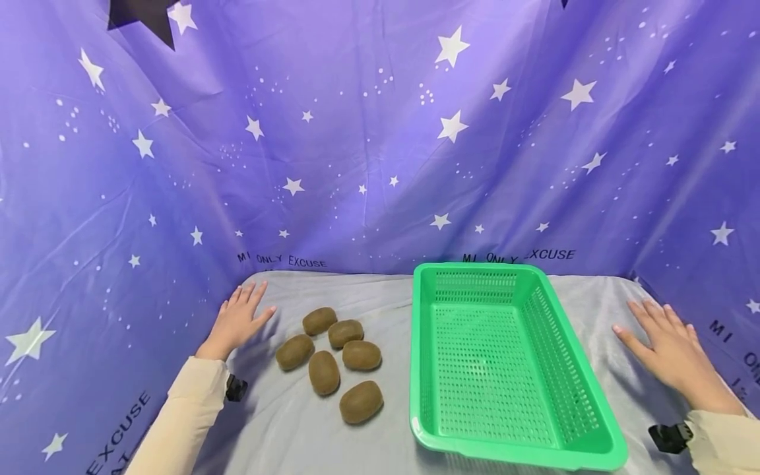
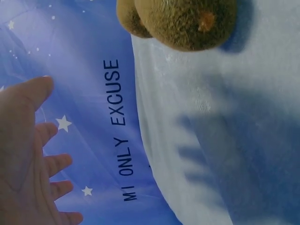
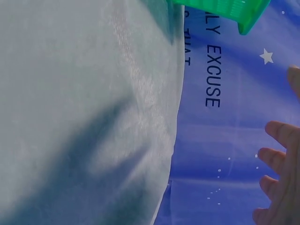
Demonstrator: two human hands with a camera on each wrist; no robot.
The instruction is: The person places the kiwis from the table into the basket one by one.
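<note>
Several brown fuzzy kiwis (image 1: 323, 373) lie in a loose cluster on the grey-white cloth, left of the middle. To their left my left hand (image 1: 237, 320) is spread with straight fingers, apart from the fruit and holding nothing. In the left wrist view, two kiwis (image 2: 187, 23) show at the top edge, beyond that hand's thumb. A green perforated plastic basket (image 1: 418, 369) stands right of the kiwis, with nothing in it. Beyond its right side, my right hand (image 1: 671, 346) is also spread and holds nothing. The right wrist view shows only a corner of the basket (image 3: 225, 8).
A purple curtain with white stars (image 1: 356, 132) hangs around the back and both sides. The cloth-covered table (image 1: 309, 442) meets it at the back edge. Dark wrist cameras (image 1: 671, 437) are worn on both wrists, below cream sleeves.
</note>
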